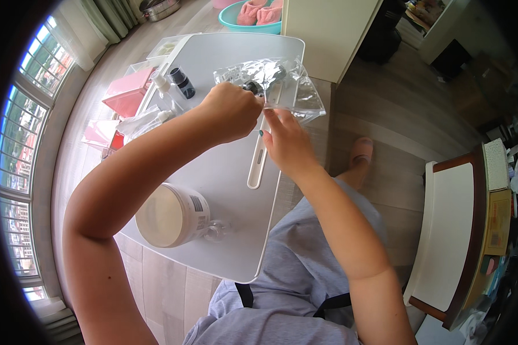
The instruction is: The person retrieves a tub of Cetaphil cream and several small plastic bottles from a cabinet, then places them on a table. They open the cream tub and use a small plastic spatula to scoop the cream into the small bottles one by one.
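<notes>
A clear plastic zip bag (302, 92) with dark items inside lies at the far right part of the grey folding table (224, 172). My left hand (233, 110) is closed on the near edge of the bag. Beside it, the fingers of my right hand (287, 138) touch the same edge, thumb bent inward. What exactly the fingertips pinch is partly hidden. A long white slotted plastic handle (257, 166) lies under and in front of the hands. Nearer me stand a large white lidded tub (172, 215) and a small clear container (216, 230).
Left of my hands are a dark bottle (182, 83), a clear pump bottle (162, 84) and crumpled clear plastic (144, 123). Pink boxes (127, 92) stand beyond the table's left edge. A cabinet (323, 39) borders its far right corner.
</notes>
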Demonstrator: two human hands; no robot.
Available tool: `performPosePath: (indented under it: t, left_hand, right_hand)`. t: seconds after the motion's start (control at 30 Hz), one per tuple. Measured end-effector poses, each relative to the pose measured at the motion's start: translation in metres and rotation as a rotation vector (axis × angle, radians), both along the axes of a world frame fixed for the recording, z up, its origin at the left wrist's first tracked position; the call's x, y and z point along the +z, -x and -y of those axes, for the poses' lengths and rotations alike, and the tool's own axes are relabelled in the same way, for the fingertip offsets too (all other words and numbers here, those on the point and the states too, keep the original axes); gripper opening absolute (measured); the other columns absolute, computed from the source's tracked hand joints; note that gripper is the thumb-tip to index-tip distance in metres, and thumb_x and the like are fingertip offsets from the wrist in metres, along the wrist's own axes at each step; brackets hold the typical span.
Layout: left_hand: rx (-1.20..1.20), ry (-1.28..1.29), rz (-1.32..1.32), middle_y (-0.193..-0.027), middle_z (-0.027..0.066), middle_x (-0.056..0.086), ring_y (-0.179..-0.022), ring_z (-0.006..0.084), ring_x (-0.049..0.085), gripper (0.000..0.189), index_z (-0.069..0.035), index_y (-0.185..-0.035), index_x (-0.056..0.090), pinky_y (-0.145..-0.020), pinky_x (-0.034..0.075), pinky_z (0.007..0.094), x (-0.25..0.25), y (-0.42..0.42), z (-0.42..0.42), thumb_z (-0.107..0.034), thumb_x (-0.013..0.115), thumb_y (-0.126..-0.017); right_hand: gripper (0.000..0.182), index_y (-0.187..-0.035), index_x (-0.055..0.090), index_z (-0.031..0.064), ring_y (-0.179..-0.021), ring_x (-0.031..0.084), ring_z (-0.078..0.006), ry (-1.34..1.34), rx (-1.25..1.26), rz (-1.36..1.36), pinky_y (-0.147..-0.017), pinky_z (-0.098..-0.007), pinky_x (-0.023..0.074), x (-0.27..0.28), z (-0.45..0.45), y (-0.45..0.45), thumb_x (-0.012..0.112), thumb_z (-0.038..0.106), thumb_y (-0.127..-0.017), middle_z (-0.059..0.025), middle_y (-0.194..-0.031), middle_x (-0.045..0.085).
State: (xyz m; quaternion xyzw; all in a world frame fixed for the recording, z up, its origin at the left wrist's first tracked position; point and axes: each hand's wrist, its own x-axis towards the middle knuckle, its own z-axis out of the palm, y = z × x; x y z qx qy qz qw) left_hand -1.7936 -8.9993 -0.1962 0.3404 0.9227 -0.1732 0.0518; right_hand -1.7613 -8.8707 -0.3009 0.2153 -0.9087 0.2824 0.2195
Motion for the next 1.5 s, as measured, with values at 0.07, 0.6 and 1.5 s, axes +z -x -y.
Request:
performPosePath:
  t: [0.07, 0.6, 1.5]
  left_hand:
    - [-0.143, -0.181, -0.09, -0.059, 0.0067, 0.054, -0.051, 0.0264, 0.055, 0.019, -0.002, -0.079, 0.048, -0.047, 0.042, 0.035, -0.004, -0.006, -0.001, -0.017, 0.057, -0.071]
    - [0.147, -0.424, 0.022, -0.063, 0.0184, 0.054, -0.061, 0.0363, 0.053, 0.013, -0.001, -0.075, 0.051, -0.058, 0.041, 0.0443, 0.013, -0.006, 0.021, -0.013, 0.046, -0.077]
    - [-0.226, -0.443, -0.523, -0.064, 0.0053, 0.049, -0.048, 0.0227, 0.051, 0.02, -0.006, -0.081, 0.041, -0.04, 0.039, 0.0312, 0.07, -0.03, -0.025, -0.002, 0.057, -0.069]
  right_hand:
    - [0.049, -0.12, 0.04, 0.0112, -0.093, 0.047, -0.0301, -0.01, -0.012, -0.144, -0.078, -0.0407, 0.0392, 0.004, 0.001, 0.012, 0.053, 0.007, -0.073, -0.0153, -0.103, 0.046]
    - [0.031, -0.096, 0.049, 0.003, -0.097, 0.051, -0.0286, 0.372, 0.415, -0.222, -0.085, -0.0373, 0.0406, 0.046, -0.026, -0.053, 0.059, -0.001, -0.066, -0.0134, -0.1, 0.053]
    - [0.04, -0.108, 0.045, -0.0042, -0.097, 0.049, -0.0336, 0.762, 0.289, 0.274, -0.081, -0.0388, 0.0405, 0.009, 0.069, 0.005, 0.058, 0.003, -0.071, -0.0212, -0.103, 0.051]
